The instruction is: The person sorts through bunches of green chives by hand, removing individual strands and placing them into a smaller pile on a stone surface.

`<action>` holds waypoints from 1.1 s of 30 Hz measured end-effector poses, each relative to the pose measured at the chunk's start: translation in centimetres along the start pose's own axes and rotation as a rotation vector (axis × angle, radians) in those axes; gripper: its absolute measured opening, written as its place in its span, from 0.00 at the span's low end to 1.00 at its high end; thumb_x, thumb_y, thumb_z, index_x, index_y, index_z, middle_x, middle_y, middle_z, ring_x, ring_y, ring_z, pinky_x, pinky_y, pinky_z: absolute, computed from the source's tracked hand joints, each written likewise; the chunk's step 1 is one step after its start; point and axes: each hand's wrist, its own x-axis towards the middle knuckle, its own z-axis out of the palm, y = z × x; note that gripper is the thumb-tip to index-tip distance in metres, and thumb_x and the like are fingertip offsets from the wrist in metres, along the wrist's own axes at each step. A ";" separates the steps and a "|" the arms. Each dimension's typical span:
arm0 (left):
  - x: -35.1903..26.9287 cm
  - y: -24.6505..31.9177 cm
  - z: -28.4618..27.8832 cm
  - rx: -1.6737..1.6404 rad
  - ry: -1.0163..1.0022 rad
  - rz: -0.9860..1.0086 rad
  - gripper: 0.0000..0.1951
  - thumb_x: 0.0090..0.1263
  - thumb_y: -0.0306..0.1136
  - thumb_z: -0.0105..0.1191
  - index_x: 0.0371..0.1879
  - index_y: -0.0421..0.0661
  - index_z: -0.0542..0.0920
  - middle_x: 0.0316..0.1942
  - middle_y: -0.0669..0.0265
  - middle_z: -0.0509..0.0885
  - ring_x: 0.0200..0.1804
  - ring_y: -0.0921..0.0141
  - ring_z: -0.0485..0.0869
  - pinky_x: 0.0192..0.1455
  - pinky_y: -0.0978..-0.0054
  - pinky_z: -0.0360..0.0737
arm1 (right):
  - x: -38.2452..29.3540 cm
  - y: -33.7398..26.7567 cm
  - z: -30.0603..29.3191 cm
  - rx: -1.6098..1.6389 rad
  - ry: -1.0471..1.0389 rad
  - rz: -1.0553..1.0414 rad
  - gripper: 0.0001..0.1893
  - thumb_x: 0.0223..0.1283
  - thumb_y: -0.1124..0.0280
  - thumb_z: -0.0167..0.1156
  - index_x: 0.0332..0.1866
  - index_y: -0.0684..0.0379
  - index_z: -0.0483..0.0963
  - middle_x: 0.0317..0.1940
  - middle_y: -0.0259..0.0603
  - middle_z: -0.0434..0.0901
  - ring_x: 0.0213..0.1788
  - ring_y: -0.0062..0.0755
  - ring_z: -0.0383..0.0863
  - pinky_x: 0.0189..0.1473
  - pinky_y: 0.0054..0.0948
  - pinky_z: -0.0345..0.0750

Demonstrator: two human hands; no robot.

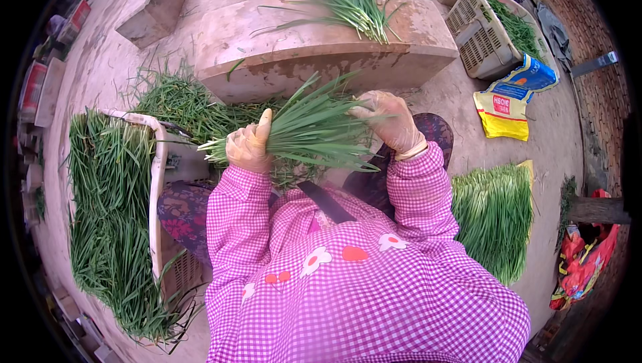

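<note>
My left hand [251, 143], in a thin pale glove, is closed around the white stem ends of a bunch of green Chinese chives [321, 130], its thumb pointing up. The leaves fan out to the right, towards my gloved right hand [388, 120]. That hand is at the leaf tips with its fingers bent; whether it pinches any leaf cannot be made out. Beyond the hands, a smaller pile of chives [363, 12] lies on a stone block [281, 37]. Loose leaves [175, 105] are heaped on the ground between the block and my lap.
At left stands a plastic crate [159, 162] heaped with chives. Neatly aligned chives [494, 217] lie at right. A yellow and blue bag [504, 112] is on the ground near another plastic crate [471, 37] of greens. Another stone block [155, 7] sits at the upper left.
</note>
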 end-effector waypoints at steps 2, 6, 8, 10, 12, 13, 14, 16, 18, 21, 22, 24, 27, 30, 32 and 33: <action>0.1 0.0 -0.1 0.007 0.025 0.013 0.35 0.47 0.26 0.59 0.62 0.56 0.75 0.25 0.71 0.73 0.26 0.66 0.76 0.32 0.65 0.72 | -0.1 0.2 0.8 0.171 0.118 0.136 0.08 0.59 0.66 0.63 0.37 0.57 0.83 0.30 0.41 0.81 0.32 0.32 0.81 0.39 0.29 0.75; 0.5 0.8 -0.7 0.005 -0.020 0.043 0.35 0.47 0.25 0.58 0.62 0.56 0.74 0.25 0.71 0.74 0.27 0.66 0.76 0.33 0.65 0.73 | 0.6 0.5 0.1 0.647 0.428 0.325 0.07 0.61 0.69 0.63 0.34 0.63 0.81 0.25 0.35 0.81 0.32 0.19 0.79 0.38 0.22 0.74; 0.3 0.6 -0.6 -0.010 0.005 0.015 0.34 0.47 0.26 0.58 0.62 0.56 0.75 0.25 0.71 0.74 0.27 0.66 0.76 0.34 0.65 0.73 | 0.8 1.6 -1.3 0.684 0.619 0.303 0.08 0.63 0.71 0.62 0.36 0.66 0.81 0.29 0.33 0.83 0.34 0.19 0.79 0.41 0.20 0.74; 0.3 0.5 -0.6 -0.025 0.004 -0.007 0.34 0.48 0.26 0.58 0.62 0.57 0.75 0.25 0.71 0.74 0.26 0.66 0.76 0.33 0.65 0.73 | 0.9 1.7 -2.0 0.650 0.637 0.292 0.08 0.63 0.72 0.62 0.40 0.66 0.81 0.31 0.35 0.84 0.35 0.19 0.80 0.43 0.19 0.75; 0.2 0.4 -0.1 0.015 0.018 0.009 0.35 0.47 0.26 0.58 0.61 0.57 0.75 0.25 0.71 0.74 0.26 0.66 0.76 0.33 0.65 0.73 | 0.8 1.6 -2.7 0.620 0.602 0.315 0.10 0.63 0.72 0.62 0.44 0.66 0.82 0.33 0.36 0.85 0.38 0.21 0.82 0.45 0.18 0.75; 0.2 0.4 0.1 0.035 0.025 0.017 0.35 0.47 0.25 0.59 0.61 0.57 0.75 0.24 0.71 0.74 0.26 0.66 0.76 0.32 0.65 0.73 | 0.6 1.2 -2.8 0.589 0.530 0.313 0.09 0.63 0.72 0.62 0.44 0.66 0.82 0.33 0.36 0.85 0.38 0.21 0.82 0.45 0.19 0.75; 0.1 0.3 0.1 0.029 0.010 0.013 0.35 0.46 0.25 0.59 0.61 0.57 0.75 0.24 0.71 0.74 0.25 0.66 0.76 0.32 0.65 0.73 | 0.5 0.7 -2.9 0.557 0.459 0.311 0.09 0.63 0.71 0.62 0.43 0.65 0.82 0.33 0.35 0.85 0.38 0.21 0.82 0.45 0.19 0.75; 0.1 0.4 -0.1 0.015 -0.018 0.011 0.36 0.46 0.25 0.59 0.61 0.57 0.75 0.24 0.71 0.74 0.25 0.66 0.76 0.32 0.65 0.73 | 0.2 0.6 -2.7 0.524 0.294 0.300 0.11 0.65 0.67 0.61 0.41 0.65 0.83 0.33 0.36 0.85 0.36 0.22 0.82 0.44 0.21 0.76; 0.1 0.4 -0.3 0.002 -0.031 0.007 0.36 0.45 0.25 0.60 0.61 0.57 0.75 0.24 0.71 0.74 0.25 0.65 0.76 0.32 0.65 0.73 | 0.1 -0.4 -2.8 0.441 0.177 0.395 0.13 0.65 0.64 0.60 0.41 0.65 0.83 0.33 0.38 0.86 0.35 0.22 0.83 0.44 0.22 0.77; 0.0 0.1 0.0 0.009 -0.021 0.006 0.36 0.44 0.26 0.61 0.61 0.57 0.75 0.25 0.71 0.74 0.26 0.65 0.77 0.32 0.65 0.73 | -0.1 0.4 -2.8 0.258 0.021 0.329 0.15 0.64 0.59 0.61 0.42 0.61 0.83 0.36 0.41 0.86 0.37 0.29 0.84 0.44 0.23 0.78; -0.1 0.1 0.1 0.015 -0.013 0.008 0.37 0.44 0.26 0.61 0.61 0.57 0.75 0.25 0.71 0.74 0.26 0.65 0.77 0.32 0.65 0.73 | 0.0 0.4 -2.8 0.130 -0.027 0.290 0.14 0.63 0.59 0.61 0.42 0.60 0.83 0.36 0.41 0.85 0.38 0.31 0.84 0.44 0.24 0.78; 0.0 0.1 0.0 -0.003 -0.024 -0.007 0.36 0.45 0.26 0.61 0.62 0.57 0.74 0.25 0.71 0.74 0.26 0.65 0.77 0.32 0.64 0.73 | 0.0 0.4 -2.7 -0.066 -0.137 0.179 0.13 0.62 0.60 0.62 0.42 0.58 0.83 0.35 0.41 0.84 0.38 0.33 0.84 0.43 0.24 0.77; 0.2 0.1 -0.1 -0.025 -0.017 -0.022 0.36 0.45 0.26 0.60 0.62 0.57 0.74 0.26 0.71 0.75 0.27 0.65 0.77 0.32 0.64 0.73 | -0.2 0.7 -1.8 -0.164 -0.190 -0.039 0.11 0.61 0.62 0.63 0.42 0.57 0.84 0.33 0.41 0.83 0.37 0.34 0.83 0.40 0.23 0.77; 0.1 0.2 0.3 0.009 -0.018 0.001 0.35 0.47 0.26 0.60 0.62 0.57 0.74 0.26 0.71 0.75 0.27 0.65 0.77 0.33 0.63 0.73 | -0.3 0.8 -0.7 0.105 0.040 -0.007 0.08 0.62 0.66 0.63 0.39 0.58 0.83 0.28 0.37 0.82 0.32 0.27 0.82 0.38 0.23 0.76; 0.1 0.4 0.4 0.009 -0.052 0.025 0.35 0.47 0.26 0.59 0.62 0.57 0.74 0.27 0.70 0.76 0.27 0.65 0.78 0.33 0.63 0.73 | 0.0 -0.6 0.0 0.497 0.199 0.356 0.07 0.62 0.68 0.63 0.36 0.60 0.82 0.26 0.35 0.82 0.29 0.23 0.80 0.36 0.23 0.75; 0.2 0.7 0.2 -0.008 -0.081 0.032 0.35 0.47 0.26 0.59 0.62 0.57 0.73 0.27 0.70 0.76 0.27 0.65 0.78 0.33 0.63 0.73 | 0.2 -0.6 0.0 0.563 0.302 0.360 0.07 0.62 0.68 0.63 0.35 0.61 0.82 0.26 0.34 0.81 0.29 0.22 0.79 0.36 0.23 0.74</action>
